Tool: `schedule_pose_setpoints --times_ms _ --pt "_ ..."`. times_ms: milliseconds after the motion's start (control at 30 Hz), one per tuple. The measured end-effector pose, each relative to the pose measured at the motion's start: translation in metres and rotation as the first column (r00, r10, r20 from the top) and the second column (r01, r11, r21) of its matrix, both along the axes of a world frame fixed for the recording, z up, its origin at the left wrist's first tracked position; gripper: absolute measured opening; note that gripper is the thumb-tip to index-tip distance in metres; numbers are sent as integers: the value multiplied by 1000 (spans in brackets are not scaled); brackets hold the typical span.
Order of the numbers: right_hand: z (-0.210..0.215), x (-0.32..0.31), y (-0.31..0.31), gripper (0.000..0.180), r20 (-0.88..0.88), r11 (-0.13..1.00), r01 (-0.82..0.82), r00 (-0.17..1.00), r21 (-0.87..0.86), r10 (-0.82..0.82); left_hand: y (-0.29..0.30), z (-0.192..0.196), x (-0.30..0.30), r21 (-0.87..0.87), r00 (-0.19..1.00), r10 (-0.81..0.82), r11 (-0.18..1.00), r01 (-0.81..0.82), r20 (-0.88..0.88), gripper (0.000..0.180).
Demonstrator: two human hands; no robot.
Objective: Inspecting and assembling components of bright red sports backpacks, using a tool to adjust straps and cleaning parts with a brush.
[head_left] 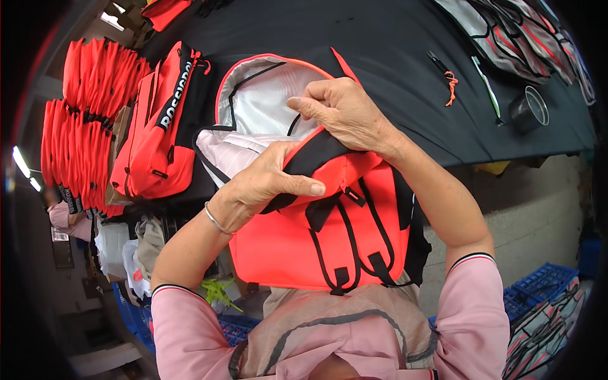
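Head view, both hands (266, 180) (345, 114) gripping smooth orange nylon backpack (329, 234), silvery lining (266, 95)

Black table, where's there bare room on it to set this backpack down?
The black table is bare in its middle, between the open backpack held by both hands and the pens and metal cup to the right. The left side is crowded with a finished red bag and stacked red bags.
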State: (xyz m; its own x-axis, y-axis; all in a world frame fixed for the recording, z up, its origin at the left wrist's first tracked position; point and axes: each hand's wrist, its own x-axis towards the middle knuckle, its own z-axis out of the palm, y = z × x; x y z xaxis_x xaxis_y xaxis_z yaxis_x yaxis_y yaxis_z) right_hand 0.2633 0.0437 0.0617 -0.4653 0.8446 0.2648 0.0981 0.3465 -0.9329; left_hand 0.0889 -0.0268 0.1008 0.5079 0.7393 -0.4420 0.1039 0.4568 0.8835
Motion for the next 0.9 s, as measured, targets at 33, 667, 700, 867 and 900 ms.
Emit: schedule_pose_setpoints --times_ms 33,667,700,867,900 --pt "0 1 1 34 -11 1000 16 1000 -8 -16 1 0 1 -15 1000 17 1000 -17 -9 51" --pt "22 55 -23 37 -298 996 39 953 -79 -61 110 -53 -160 900 862 496 417 -128 -108 45" --pt "22 58 -18 39 -277 996 77 957 -41 -86 116 -68 -161 839 829 557 422 -344 59 43" --pt "78 59 1 27 359 603 502 502 620 -787 119 -68 -155 876 730 658 225 -426 186 29" --pt "89 39 -7 24 203 362 303 449 882 -870 114 -64 -150 871 721 664 217 -440 199 29"
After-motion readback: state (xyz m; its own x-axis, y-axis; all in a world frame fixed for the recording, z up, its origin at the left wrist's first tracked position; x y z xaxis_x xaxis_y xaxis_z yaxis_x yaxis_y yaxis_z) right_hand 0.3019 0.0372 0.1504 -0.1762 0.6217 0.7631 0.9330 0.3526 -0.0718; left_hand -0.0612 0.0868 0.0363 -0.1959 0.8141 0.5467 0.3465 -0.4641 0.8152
